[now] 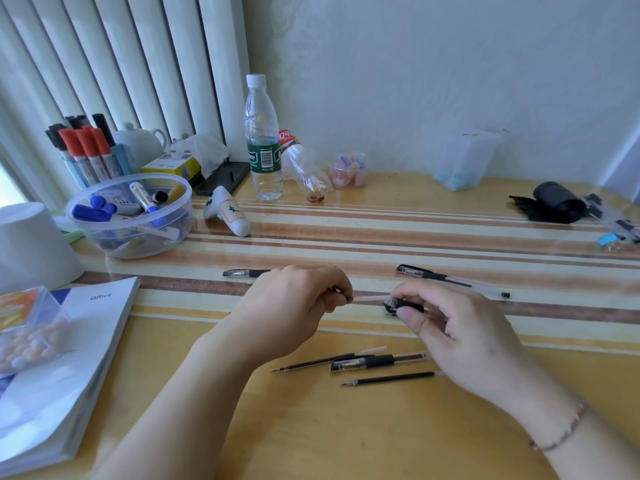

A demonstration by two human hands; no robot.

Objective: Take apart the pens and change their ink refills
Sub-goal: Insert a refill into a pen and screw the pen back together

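My left hand (294, 306) pinches the tip end of a clear refill (369, 298) that runs rightward into a black-gripped pen barrel (408, 305). My right hand (460, 337) grips that barrel. A capped pen (450, 279) lies just behind my right hand, and another capped pen (244, 273) pokes out behind my left hand. In front of my hands lie a capped pen (377, 361), a thin black refill (311, 364) and a second black refill (388, 378).
An Office book (69, 358) and a clear box of beads (31, 334) sit at the left. A plastic bowl of markers (128, 216), a water bottle (262, 140), a white handle-shaped object (227, 211) and a black roll (557, 202) stand further back.
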